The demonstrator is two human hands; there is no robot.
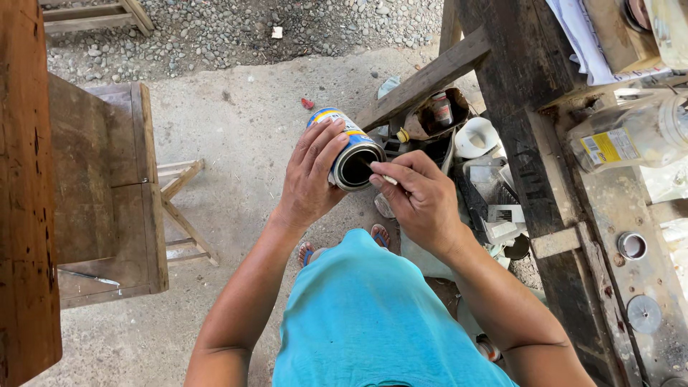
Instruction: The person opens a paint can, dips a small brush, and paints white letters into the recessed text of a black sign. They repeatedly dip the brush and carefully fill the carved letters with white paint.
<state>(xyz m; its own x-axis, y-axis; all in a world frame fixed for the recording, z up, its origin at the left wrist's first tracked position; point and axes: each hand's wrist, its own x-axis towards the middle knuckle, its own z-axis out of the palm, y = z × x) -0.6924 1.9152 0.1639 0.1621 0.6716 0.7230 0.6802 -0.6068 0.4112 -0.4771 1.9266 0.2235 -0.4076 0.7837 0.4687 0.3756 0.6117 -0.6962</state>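
Observation:
My left hand (309,175) wraps around a small round tin can (351,150) with a blue and yellow label, tilted so its open dark mouth faces me. My right hand (423,197) pinches a thin pale stick (385,177) whose tip reaches into the can's opening. Both hands are held in front of my turquoise shirt (373,315), above the concrete floor.
A dark wooden workbench (545,179) stands at right with a clear plastic jar (631,136), a small round lid (632,246) and a metal disc (643,314). Clutter, a white cup (476,136) and a brown container (437,111) lie under it. Wooden furniture (107,193) stands at left, gravel beyond.

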